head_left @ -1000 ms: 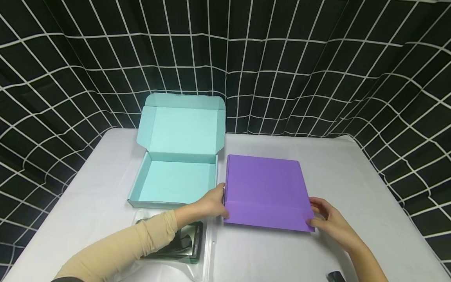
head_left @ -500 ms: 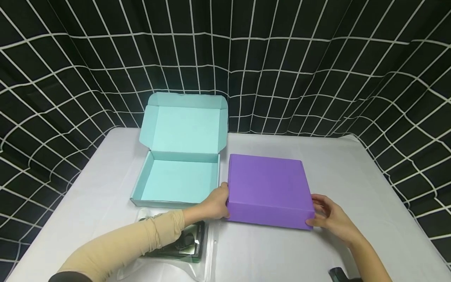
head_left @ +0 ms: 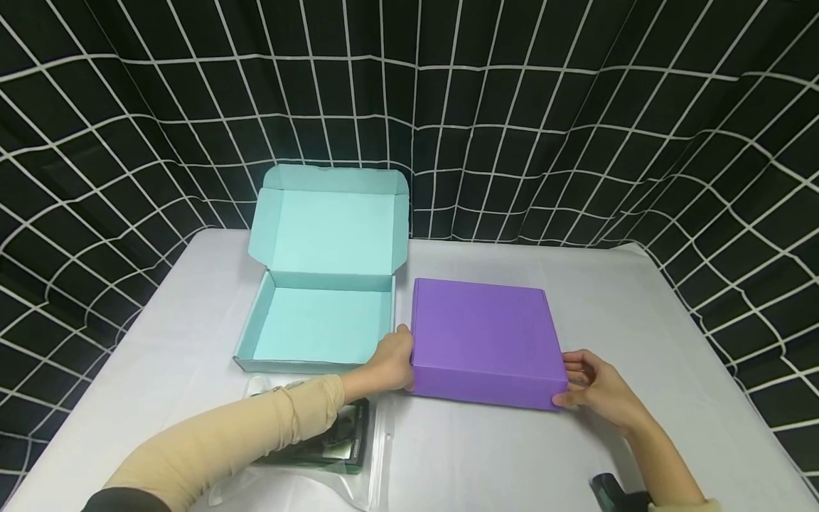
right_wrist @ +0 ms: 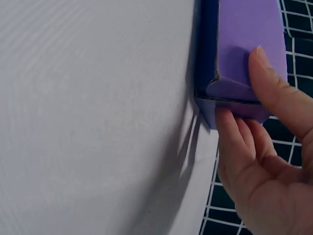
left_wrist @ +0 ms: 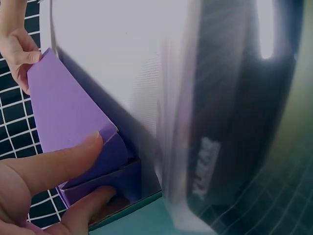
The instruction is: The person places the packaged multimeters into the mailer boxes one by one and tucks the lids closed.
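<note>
The purple box (head_left: 486,328) lies on the white table with its lid down and its front face upright. At its front left corner my left hand (head_left: 390,361) grips it; in the left wrist view that hand (left_wrist: 54,183) has its thumb on the front face (left_wrist: 68,110) and a finger against the side, where a narrow gap shows in the cardboard. My right hand (head_left: 601,392) holds the front right corner. Seen from the right wrist, the right hand's (right_wrist: 266,164) thumb presses the purple front (right_wrist: 252,39), and the other fingertips touch the side.
Left of the purple box, a light teal box (head_left: 323,323) stands with its lid raised. A clear plastic bag (head_left: 358,491) with a dark green and black item lies in front of it, partly under the left sleeve. Behind the table (head_left: 486,455) hangs a black, white-gridded cloth (head_left: 486,107).
The purple box's front flap, which stuck out toward me, has swung down to stand upright as the front face. Both hands have stayed at the front corners, moving only slightly.
</note>
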A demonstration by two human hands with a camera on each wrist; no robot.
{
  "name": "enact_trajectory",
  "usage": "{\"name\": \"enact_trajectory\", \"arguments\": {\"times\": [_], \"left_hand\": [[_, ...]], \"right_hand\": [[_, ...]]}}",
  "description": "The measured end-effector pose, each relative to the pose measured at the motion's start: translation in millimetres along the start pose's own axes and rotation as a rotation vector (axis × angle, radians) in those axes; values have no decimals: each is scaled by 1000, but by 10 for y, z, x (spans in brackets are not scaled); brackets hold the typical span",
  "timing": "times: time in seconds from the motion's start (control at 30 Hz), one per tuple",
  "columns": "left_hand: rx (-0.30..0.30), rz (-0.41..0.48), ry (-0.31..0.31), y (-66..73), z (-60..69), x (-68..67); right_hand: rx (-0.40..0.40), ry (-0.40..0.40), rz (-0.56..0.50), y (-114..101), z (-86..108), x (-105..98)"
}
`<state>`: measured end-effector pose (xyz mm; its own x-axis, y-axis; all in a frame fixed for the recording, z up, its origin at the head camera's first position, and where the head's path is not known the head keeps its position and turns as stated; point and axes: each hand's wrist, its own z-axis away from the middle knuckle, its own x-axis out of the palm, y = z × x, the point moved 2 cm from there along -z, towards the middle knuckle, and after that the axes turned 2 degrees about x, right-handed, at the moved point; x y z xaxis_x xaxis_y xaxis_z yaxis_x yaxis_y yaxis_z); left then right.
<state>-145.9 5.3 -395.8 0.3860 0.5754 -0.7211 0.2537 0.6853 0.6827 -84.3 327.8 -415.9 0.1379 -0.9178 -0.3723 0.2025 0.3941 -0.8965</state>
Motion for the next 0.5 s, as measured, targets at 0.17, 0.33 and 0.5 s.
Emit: {"name": "enact_trajectory", "arguments": {"times": [0.17, 0.33, 0.5], "left_hand": [[52, -20, 35, -31, 5, 2], [119, -55, 103, -44, 17, 7], [157, -40, 160, -59, 29, 29]], "right_hand": [[29, 44, -21, 11, -30, 40], [87, 84, -62, 22, -57, 56], [114, 107, -114, 30, -53, 49]]}}
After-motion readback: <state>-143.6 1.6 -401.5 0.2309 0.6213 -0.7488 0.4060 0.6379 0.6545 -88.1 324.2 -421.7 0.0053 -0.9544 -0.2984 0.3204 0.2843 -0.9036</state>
